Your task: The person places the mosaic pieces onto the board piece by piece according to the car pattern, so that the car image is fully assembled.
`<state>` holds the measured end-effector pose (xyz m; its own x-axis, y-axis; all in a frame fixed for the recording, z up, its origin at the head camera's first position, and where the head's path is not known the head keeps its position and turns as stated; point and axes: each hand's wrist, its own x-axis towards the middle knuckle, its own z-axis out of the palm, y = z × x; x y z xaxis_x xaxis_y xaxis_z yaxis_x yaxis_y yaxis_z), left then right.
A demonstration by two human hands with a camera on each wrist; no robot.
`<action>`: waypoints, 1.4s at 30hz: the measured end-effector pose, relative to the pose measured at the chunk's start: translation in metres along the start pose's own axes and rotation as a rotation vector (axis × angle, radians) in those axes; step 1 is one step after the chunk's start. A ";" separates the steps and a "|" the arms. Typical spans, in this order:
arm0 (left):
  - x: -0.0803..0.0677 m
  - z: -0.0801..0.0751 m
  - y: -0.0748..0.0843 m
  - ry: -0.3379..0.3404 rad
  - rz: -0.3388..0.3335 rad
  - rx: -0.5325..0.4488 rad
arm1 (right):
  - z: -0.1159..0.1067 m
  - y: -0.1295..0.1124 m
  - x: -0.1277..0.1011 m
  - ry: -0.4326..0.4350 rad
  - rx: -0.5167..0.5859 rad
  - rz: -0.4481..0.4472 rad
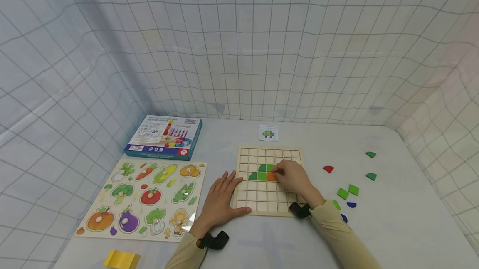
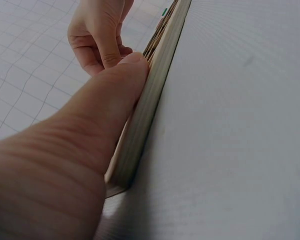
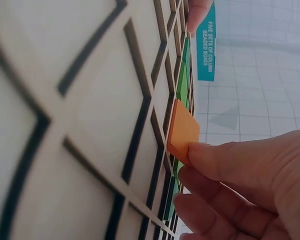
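My right hand [image 1: 295, 177] pinches an orange square tile [image 3: 184, 131] between thumb and fingers over the wooden grid board [image 1: 262, 196]. The tile leans at its cell in the right wrist view, beside a light green square [image 1: 261, 176]. Another light green piece [image 1: 270, 167] and two dark green quarter-circles [image 1: 253, 176] lie in nearby cells. My left hand [image 1: 221, 198] rests on the board's left side, fingers spread and straight, the thumb [image 2: 125, 75] along the near edge. Behind the board lies a small card [image 1: 268, 133] printed with a green and orange figure.
Loose pieces lie to the right: a red quarter-circle [image 1: 328, 169], green quarter-circles [image 1: 371, 154], green squares [image 1: 342, 193] and blue half-circles [image 1: 351, 205]. On the left are a vegetable puzzle board [image 1: 136, 213], a box [image 1: 162, 136] and a yellow block [image 1: 122, 259].
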<state>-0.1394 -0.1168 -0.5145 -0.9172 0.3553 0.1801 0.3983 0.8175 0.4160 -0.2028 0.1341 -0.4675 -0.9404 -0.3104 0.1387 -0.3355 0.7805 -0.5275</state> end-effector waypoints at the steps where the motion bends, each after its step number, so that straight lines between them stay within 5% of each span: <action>1: 0.000 0.000 0.000 -0.003 -0.001 0.000 | 0.000 0.000 0.000 0.000 -0.007 -0.002; 29: -0.001 -0.003 0.003 -0.015 -0.017 -0.001 | 0.002 -0.001 -0.004 -0.015 -0.040 0.014; 42: -0.001 -0.002 0.003 -0.016 -0.018 0.006 | -0.007 0.008 -0.020 -0.057 -0.003 -0.089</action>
<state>-0.1376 -0.1154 -0.5120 -0.9241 0.3476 0.1586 0.3818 0.8266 0.4135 -0.1872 0.1501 -0.4689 -0.9024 -0.4086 0.1366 -0.4174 0.7503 -0.5127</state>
